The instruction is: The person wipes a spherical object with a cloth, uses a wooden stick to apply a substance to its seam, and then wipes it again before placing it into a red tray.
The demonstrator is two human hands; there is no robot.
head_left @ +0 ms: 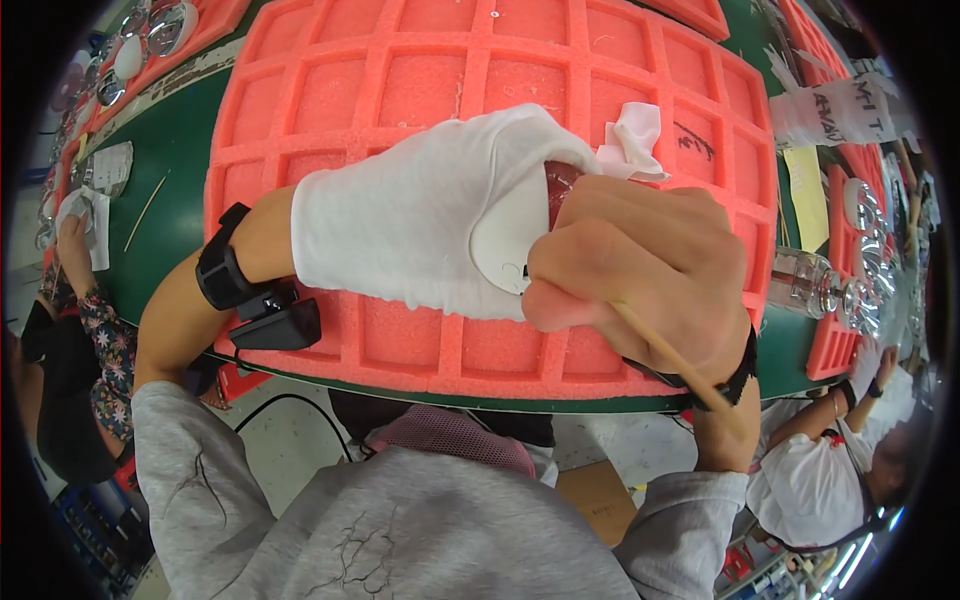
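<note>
My left hand [420, 215], in a white cloth glove, is closed around a smooth white rounded piece [503, 240] with a glossy dark red part [562, 185] at its right side. My bare right hand [650, 265] is curled against that piece, gripping a thin wooden stick [672, 350]. The stick's rear end slants back toward my right wrist; its tip is hidden behind my fingers. Both hands are above a pink foam tray [480, 42] divided into square pockets. Just beyond my right knuckles, a crumpled white cloth [636, 140] rests on the tray.
Clear glass vessels [800, 283] lie at the right, beside a yellow paper [806, 195]. Another thin stick [147, 212] is on the green table [165, 150] at the left. Shiny rounded pieces [170, 28] fill trays at the far left. Co-workers sit on both sides.
</note>
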